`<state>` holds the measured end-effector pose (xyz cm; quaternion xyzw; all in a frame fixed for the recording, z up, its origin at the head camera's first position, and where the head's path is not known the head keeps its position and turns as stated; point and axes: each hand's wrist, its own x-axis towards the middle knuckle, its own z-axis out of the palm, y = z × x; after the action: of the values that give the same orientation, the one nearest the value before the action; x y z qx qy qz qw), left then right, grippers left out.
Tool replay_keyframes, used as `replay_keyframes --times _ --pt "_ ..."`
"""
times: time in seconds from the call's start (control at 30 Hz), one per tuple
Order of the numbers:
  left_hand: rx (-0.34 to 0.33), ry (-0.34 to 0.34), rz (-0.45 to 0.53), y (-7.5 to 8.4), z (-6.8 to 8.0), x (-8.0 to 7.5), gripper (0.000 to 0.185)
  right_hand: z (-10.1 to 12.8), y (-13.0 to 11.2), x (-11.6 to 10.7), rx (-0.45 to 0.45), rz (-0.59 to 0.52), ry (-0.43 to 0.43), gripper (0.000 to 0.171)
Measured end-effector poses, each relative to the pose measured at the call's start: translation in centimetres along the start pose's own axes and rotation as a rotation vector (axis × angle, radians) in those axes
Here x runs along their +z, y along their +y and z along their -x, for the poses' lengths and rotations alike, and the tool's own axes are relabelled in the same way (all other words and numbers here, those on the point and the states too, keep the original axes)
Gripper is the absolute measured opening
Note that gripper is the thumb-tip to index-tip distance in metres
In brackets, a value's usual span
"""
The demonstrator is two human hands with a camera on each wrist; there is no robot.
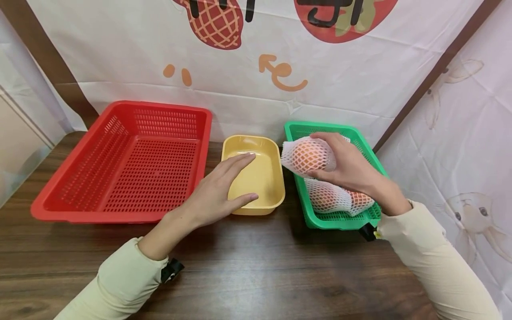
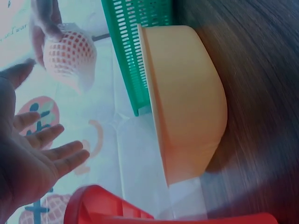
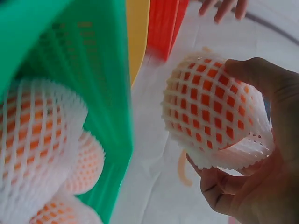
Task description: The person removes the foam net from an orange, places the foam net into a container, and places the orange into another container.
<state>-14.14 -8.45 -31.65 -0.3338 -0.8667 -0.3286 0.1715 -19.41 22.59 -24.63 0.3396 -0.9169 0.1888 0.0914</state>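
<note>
My right hand (image 1: 344, 162) grips an orange fruit in a white foam net (image 1: 310, 155), held up over the near-left side of the green basket (image 1: 306, 200). In the right wrist view, thumb and fingers curl round the netted fruit (image 3: 210, 107). Several more netted fruits (image 1: 328, 195) lie inside that basket. My left hand (image 1: 214, 191) hovers over the left side of the yellow tub (image 1: 276, 195), its fingers straight and thumb spread, holding nothing. Bare yellow bottom shows inside the tub.
To the left, a large red basket (image 1: 156, 173) stands on the brown wooden table (image 1: 248, 266), close beside the yellow tub. Behind the containers hangs a white printed cloth (image 1: 248, 106). Another patterned cloth (image 1: 452, 164) hangs at the right.
</note>
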Motion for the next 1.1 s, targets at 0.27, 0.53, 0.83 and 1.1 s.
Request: replay_keyframes --times 0.27,0.53,0.83,1.1 --pt "0.113 0.034 0.028 1.0 0.0 1.2 0.079 1.4 -3.3 1.5 -0.063 -0.044 -0.052 0.078" --pt "0.141 0.017 0.047 2.6 1.6 2.0 0.08 2.5 -5.9 3.3 -0.116 -0.046 -0.11 0.076" --pt "0.093 0.043 0.118 3.4 4.2 2.9 0.082 3.4 -7.4 5.4 -0.102 -0.081 -0.136 0.072" --pt "0.031 0.057 0.108 4.4 6.5 3.5 0.088 4.5 -8.9 7.4 -0.062 -0.119 -0.123 0.07"
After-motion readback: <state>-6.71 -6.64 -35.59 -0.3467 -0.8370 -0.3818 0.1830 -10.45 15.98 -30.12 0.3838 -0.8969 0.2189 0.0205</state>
